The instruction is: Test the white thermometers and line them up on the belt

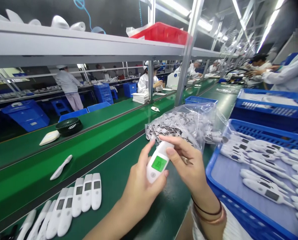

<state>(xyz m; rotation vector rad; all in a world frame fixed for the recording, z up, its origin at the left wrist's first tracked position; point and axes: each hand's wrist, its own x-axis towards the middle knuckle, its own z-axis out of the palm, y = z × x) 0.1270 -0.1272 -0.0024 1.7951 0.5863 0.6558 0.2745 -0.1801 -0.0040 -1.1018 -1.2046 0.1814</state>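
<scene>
A white digital thermometer [152, 174] with a lit green screen is held up over the green bench between my two hands. My left hand [141, 181] wraps round its lower body, thumb along the near side. Fingers of my right hand [186, 160] pinch its upper end, where a pale cap or head sits; the fingers partly hide that end. Just behind my hands lies a clear plastic bag [179, 121] full of small grey-white caps. To the left, several like thermometers [84, 193] stand in a row on the bench, their screens dark.
A blue basket [214, 163] of thermometers with thin tips stands at my right, another blue basket [271, 100] behind it. A green conveyor belt [94, 146] carries a loose thermometer [61, 167] and a black round object [69, 126]. Overhead runs a shelf with a red bin [161, 33]. Co-workers sit further off.
</scene>
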